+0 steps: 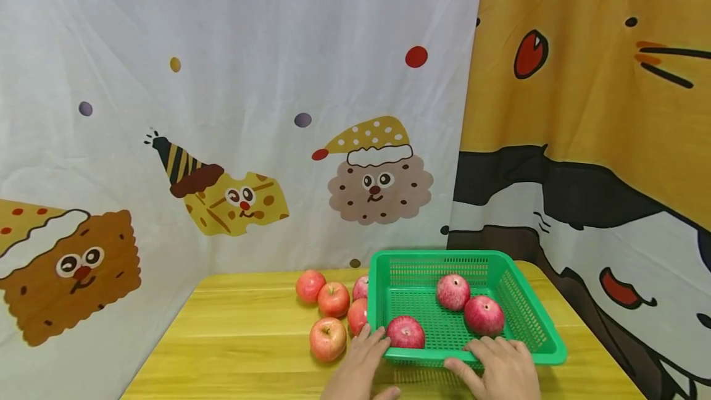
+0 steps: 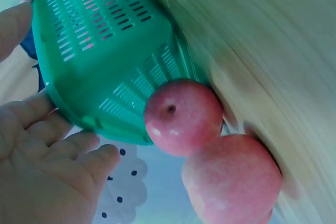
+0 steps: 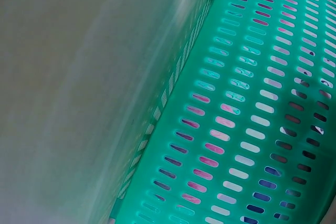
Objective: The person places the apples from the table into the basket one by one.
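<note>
A green plastic basket [image 1: 444,360] with slotted walls stands on the table, with three dark red apples inside, one a front-left apple [image 1: 406,333]. At the basket's front-left corner is my left hand [image 1: 358,363]. Its fingers are extended, fingertips touching the rim, palm facing the basket in the left wrist view. My right hand [image 1: 500,369] holds the front rim, fingers bent over the edge and thumb on the near side. The right wrist view shows mainly the slotted basket wall [image 3: 236,129], with the right hand almost wholly outside it.
Several lighter red apples, such as the front apple [image 1: 328,339], lie on the table just left of the basket; some are partly hidden by it. The wooden table [image 1: 233,332] ends at a printed cloth backdrop [image 1: 250,79] behind and to the right.
</note>
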Tool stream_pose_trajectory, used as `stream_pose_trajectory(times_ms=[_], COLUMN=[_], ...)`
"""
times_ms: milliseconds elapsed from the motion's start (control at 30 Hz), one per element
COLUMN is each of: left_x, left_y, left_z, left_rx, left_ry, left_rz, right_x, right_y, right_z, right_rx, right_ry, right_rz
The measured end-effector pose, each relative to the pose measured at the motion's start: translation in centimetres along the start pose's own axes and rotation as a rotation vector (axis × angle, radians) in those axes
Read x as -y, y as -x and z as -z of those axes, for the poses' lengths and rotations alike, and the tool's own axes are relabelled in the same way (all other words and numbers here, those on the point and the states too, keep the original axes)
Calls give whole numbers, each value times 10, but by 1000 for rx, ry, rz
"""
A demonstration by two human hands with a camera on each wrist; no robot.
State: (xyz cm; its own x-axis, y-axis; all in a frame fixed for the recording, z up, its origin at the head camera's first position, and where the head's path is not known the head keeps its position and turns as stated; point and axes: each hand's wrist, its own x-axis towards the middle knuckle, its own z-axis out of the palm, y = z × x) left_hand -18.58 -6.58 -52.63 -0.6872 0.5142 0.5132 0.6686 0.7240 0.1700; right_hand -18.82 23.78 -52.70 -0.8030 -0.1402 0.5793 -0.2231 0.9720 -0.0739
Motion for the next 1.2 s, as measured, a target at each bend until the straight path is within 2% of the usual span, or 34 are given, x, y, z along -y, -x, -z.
stream_pose_trajectory(times_ms=[133,267,367,567,633,733,867,1000,1100,1200], left_x=[4,13,25,53,59,63,63,62,61,59], left_y=[5,8,10,16,18,19,18,15,13,11], left_z=[5,16,24,28,27,24,21,19,18,18], left_rx=[13,46,112,198,206,183,116,69,71,95], left_ry=[1,-21,-21,37,53,47,-26,-97,-107,-93], left_rz=[46,193,312,447,467,461,414,400,412,432], right_x=[-1,-3,-4,-4,-4,-2,1,2,2,1], right_y=[1,1,1,0,0,0,-2,-2,-2,-1], right_z=[-2,-6,-7,-7,-6,-4,-1,0,1,-2], right_rx=[-35,-107,-141,-111,-97,-63,4,18,33,-5], right_ry=[0,6,10,13,13,11,5,6,8,8], right_rz=[14,54,72,58,49,24,-18,-25,-27,-7])
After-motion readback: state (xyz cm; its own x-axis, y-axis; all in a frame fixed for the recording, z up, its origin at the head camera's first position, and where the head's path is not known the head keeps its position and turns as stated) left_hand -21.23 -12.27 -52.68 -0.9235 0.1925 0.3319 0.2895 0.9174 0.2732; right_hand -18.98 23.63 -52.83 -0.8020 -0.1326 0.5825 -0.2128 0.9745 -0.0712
